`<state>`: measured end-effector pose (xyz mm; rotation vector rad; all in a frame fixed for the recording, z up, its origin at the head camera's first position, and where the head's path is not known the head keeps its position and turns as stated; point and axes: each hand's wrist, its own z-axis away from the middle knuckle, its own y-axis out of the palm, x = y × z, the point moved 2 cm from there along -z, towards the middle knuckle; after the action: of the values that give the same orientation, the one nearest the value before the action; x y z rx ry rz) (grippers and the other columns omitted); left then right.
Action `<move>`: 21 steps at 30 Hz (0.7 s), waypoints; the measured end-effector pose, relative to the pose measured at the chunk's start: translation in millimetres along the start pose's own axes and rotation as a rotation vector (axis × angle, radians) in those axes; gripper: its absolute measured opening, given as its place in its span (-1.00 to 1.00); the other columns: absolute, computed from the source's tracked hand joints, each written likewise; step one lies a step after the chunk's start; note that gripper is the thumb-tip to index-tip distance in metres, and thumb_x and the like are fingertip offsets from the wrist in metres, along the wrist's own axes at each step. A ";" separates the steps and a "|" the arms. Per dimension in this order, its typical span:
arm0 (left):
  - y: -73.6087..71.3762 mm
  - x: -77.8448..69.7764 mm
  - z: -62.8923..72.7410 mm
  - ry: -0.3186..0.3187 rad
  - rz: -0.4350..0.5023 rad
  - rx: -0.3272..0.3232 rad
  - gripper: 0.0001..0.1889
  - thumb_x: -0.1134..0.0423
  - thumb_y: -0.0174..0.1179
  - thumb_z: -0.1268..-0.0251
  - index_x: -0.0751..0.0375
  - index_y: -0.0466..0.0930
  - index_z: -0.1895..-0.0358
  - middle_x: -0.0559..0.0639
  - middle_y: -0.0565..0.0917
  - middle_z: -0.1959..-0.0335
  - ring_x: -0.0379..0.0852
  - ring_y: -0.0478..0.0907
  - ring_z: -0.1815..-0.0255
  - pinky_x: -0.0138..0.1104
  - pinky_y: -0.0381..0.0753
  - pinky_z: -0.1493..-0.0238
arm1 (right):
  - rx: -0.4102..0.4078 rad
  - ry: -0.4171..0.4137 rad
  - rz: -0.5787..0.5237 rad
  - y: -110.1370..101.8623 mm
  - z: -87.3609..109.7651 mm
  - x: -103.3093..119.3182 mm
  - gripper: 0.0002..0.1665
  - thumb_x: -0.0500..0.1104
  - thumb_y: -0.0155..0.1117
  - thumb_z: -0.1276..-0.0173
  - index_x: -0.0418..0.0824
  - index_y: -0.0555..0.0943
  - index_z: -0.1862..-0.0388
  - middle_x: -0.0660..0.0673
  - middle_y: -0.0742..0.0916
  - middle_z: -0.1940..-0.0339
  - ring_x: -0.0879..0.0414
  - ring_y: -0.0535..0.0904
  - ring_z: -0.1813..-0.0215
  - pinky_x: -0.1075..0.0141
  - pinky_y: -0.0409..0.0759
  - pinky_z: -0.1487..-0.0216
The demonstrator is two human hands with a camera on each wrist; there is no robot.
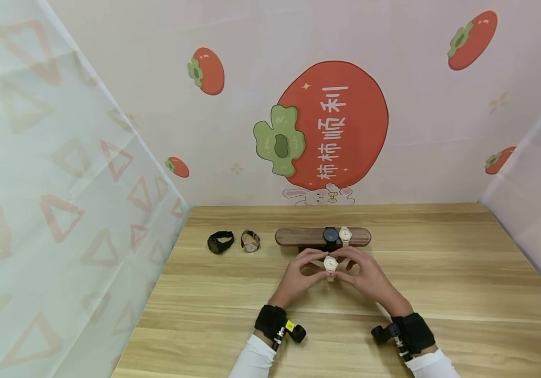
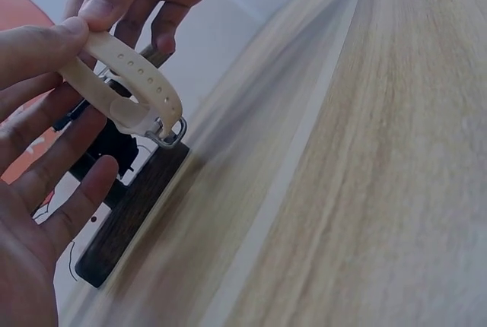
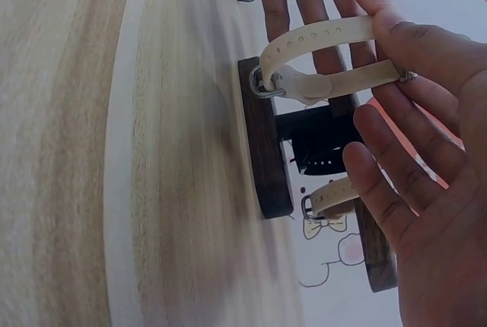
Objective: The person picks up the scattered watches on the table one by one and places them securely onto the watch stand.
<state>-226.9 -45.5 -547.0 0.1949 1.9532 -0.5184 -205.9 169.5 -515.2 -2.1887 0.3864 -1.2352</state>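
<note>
In the head view both hands hold one cream wristwatch (image 1: 330, 263) just in front of a dark wooden watch stand (image 1: 299, 237). My left hand (image 1: 300, 274) pinches its left side between thumb and fingers; my right hand (image 1: 367, 275) does the same on the right. The wrist views show the cream strap (image 2: 141, 76) buckled into a loop, its metal buckle (image 3: 262, 84) towards the stand's base (image 3: 265, 144). A black watch (image 1: 331, 235) and another cream watch (image 1: 345, 234) hang on the stand's bar, right of its middle.
Left of the stand, a black watch (image 1: 220, 242) and a watch with a gold-toned case and dark strap (image 1: 250, 241) rest on the wooden table (image 1: 214, 315). Printed fabric walls (image 1: 232, 157) rise behind the table and at its sides.
</note>
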 end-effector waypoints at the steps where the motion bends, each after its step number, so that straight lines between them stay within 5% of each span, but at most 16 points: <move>1: -0.6 -0.1 0.3 -0.002 -0.002 0.002 -0.48 0.29 0.45 -0.41 0.10 0.64 -0.41 0.08 0.62 -0.31 -0.06 0.64 -0.28 -0.15 0.75 -0.25 | 0.001 -0.002 0.000 0.0 -0.2 0.1 -0.48 -0.27 0.61 -0.30 -0.08 0.72 -0.23 -0.13 0.76 -0.15 -0.09 0.71 0.00 0.17 0.79 0.09; 10: -15.7 -1.3 2.4 0.063 -0.029 -0.049 -0.57 0.35 0.42 -0.41 0.23 0.67 -0.32 0.16 0.64 -0.27 0.14 0.62 -0.30 -0.03 0.74 -0.27 | -0.014 0.017 -0.016 -1.2 0.2 -0.8 -0.49 -0.24 0.62 -0.29 -0.08 0.71 -0.22 -0.11 0.75 -0.13 -0.06 0.70 0.03 0.15 0.79 0.07; 21: -45.2 -6.5 0.5 0.182 -0.233 -0.290 -0.67 0.40 0.48 -0.33 0.23 0.76 -0.13 0.12 0.69 -0.15 0.09 0.59 -0.22 -0.01 0.64 -0.32 | -0.055 0.036 -0.007 -6.2 1.6 -7.6 -0.48 -0.29 0.64 -0.25 -0.13 0.72 -0.19 -0.16 0.76 -0.13 -0.10 0.73 0.04 0.19 0.79 0.11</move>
<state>-240.1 -85.5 -529.2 -0.1769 2.2168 -0.3702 -208.8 178.8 -517.2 -2.2184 0.4326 -1.2829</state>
